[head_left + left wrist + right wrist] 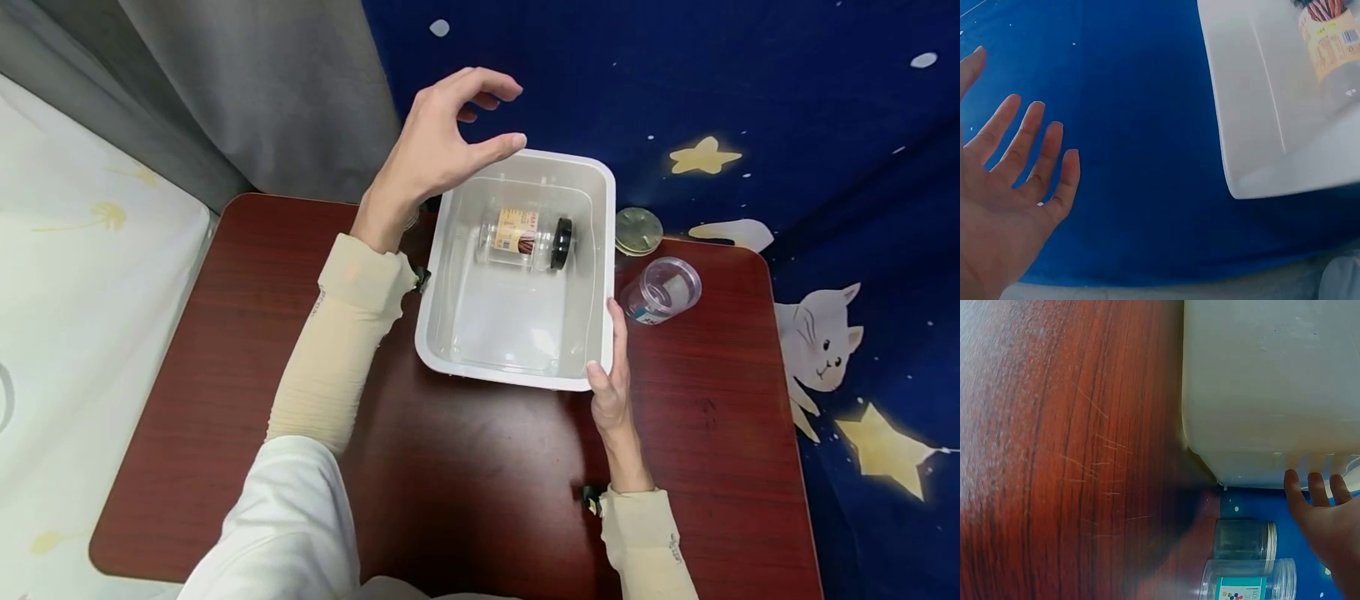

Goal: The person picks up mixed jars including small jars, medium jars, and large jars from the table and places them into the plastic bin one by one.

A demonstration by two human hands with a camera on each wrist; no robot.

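A deep, pale grey rectangular plastic bin is held over a dark red wood-grain table. Inside it, towards the far end, a clear plastic jar with a black lid and a yellow label is laid on its side. The bin's near right corner is gripped by the right hand, thumb at the rim and fingers against the outer wall. The left hand is raised by the far left rim, thumb and fingers parted in a loose curve, with nothing held. Whether the bin's base is fully rested on the table cannot be clearly made out.

The step in hand is judged to be the steadying or shifting of the bin; for the next move, the left hand would need to be lowered to the rim or the jar. Just right of the bin, a clear cylindrical jar with a teal label and a round gold-edged jar are placed, leaving little room for a sideways shift. Behind, a dark blue star-patterned curtain is hung.
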